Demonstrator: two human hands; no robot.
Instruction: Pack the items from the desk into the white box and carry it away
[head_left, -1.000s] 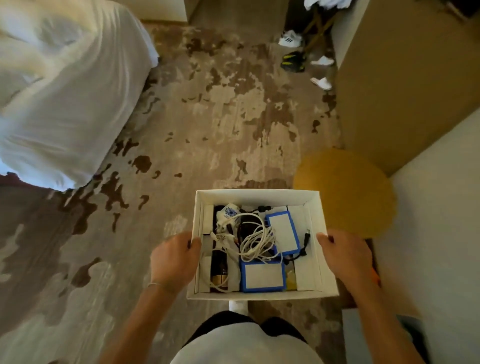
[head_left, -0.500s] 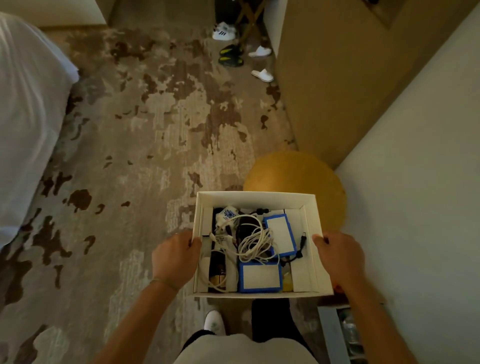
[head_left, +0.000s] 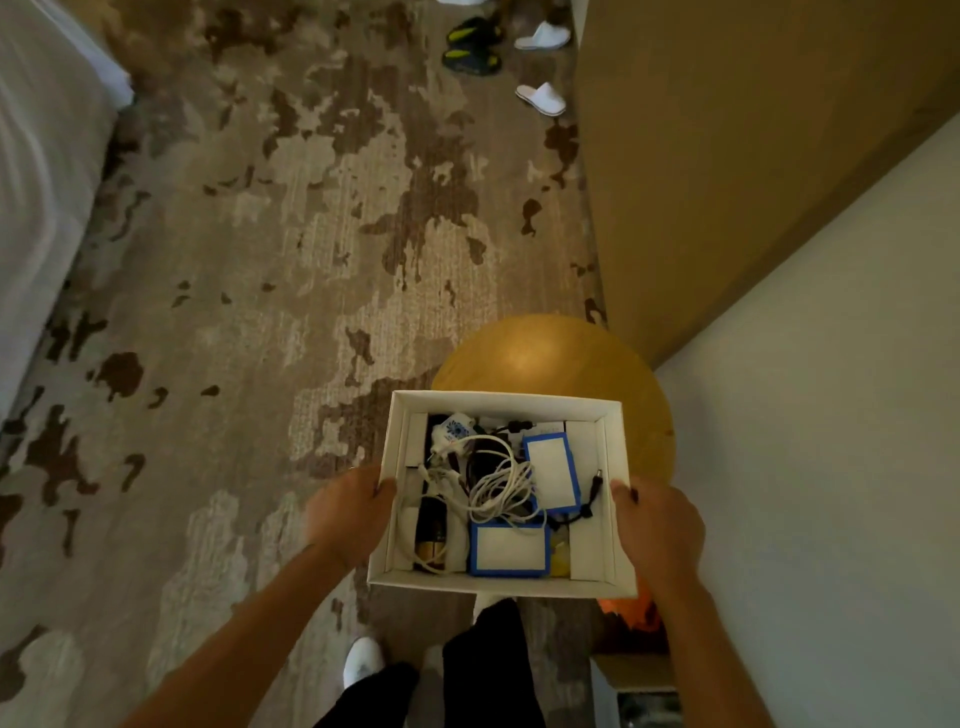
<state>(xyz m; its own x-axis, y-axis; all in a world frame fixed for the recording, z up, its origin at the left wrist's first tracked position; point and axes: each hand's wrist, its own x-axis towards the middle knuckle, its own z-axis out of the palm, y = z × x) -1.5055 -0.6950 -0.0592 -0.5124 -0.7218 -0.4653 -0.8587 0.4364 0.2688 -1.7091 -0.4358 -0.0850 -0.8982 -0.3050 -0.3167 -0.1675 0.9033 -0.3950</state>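
I carry the open white box (head_left: 498, 584) in front of me, above the carpet. My left hand (head_left: 345, 512) grips its left wall and my right hand (head_left: 657, 525) grips its right wall, thumbs over the rim. Inside lie a coiled white cable (head_left: 501, 483), two blue-edged white packs (head_left: 551, 479), a black-and-gold cylinder (head_left: 431, 535), a black cable end (head_left: 595, 491) and a small white piece with a blue pattern (head_left: 457, 428).
A round yellow stool (head_left: 545, 358) stands just beyond the box. A tan cabinet (head_left: 727, 130) and a white wall (head_left: 831, 415) close off the right. A white bed (head_left: 36, 182) lines the left. Slippers (head_left: 540, 97) and dark shoes (head_left: 470, 49) lie far ahead on the patterned carpet.
The view has swung right and forward: the bed has slid to the left edge, the stool has come under the box's far side, and both hands keep their hold on the box.
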